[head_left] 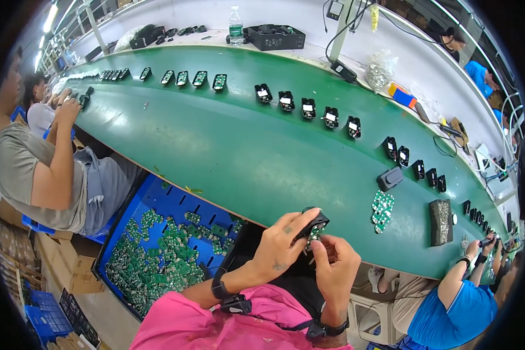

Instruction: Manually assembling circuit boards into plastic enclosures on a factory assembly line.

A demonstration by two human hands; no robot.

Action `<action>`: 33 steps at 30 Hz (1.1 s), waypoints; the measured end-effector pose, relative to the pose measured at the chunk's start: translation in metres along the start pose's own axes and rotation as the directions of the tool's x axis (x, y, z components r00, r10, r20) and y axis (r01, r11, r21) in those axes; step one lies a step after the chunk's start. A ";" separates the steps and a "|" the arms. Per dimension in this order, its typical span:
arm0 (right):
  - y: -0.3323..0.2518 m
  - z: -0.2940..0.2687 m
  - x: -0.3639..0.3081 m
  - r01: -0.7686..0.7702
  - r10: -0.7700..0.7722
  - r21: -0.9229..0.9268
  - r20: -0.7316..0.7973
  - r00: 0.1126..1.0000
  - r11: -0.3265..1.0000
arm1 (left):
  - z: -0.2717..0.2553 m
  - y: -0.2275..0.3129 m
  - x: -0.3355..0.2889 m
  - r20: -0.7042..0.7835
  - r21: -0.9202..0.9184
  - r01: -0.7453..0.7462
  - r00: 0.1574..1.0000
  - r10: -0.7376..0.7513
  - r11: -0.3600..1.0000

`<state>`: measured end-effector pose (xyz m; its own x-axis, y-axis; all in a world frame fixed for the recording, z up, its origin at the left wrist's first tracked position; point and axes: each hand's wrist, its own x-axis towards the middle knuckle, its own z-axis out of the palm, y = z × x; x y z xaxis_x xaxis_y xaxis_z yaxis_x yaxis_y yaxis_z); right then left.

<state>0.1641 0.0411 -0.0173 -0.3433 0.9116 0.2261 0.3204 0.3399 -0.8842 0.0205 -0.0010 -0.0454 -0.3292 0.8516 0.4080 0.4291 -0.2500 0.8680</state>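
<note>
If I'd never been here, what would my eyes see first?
Probably the long green table, stretching across the middle, with black cases lined along it. Next, maybe the blue bin at lower left, heaped with green circuit boards. Then the bright pink clothing at the bottom, below the left hand holding a dark case.

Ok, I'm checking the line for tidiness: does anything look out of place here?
A yellowish scrap lies near the edge of the green table, beside the blue bin. It looks stray, apart from the row of black cases, though I cannot tell what it is.
</note>
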 end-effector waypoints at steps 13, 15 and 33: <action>0.011 0.008 0.000 -0.094 0.101 0.201 -0.025 0.995 0.975 | 0.001 0.012 0.004 0.125 -0.236 0.241 0.968 -0.217 0.941; 0.010 0.008 0.000 0.025 -0.022 0.050 -0.065 0.998 0.998 | 0.002 0.008 0.003 0.151 -0.306 0.295 0.954 -0.260 0.905; 0.014 -0.001 -0.008 -0.300 0.264 0.483 0.143 0.954 0.822 | 0.010 0.000 0.007 -0.014 0.045 -0.050 0.999 0.051 0.998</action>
<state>0.1715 0.0388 -0.0308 -0.3688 0.9264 -0.0766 -0.0600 -0.1059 -0.9926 0.0261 0.0099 -0.0455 -0.3187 0.8312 0.4555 0.4826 -0.2714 0.8327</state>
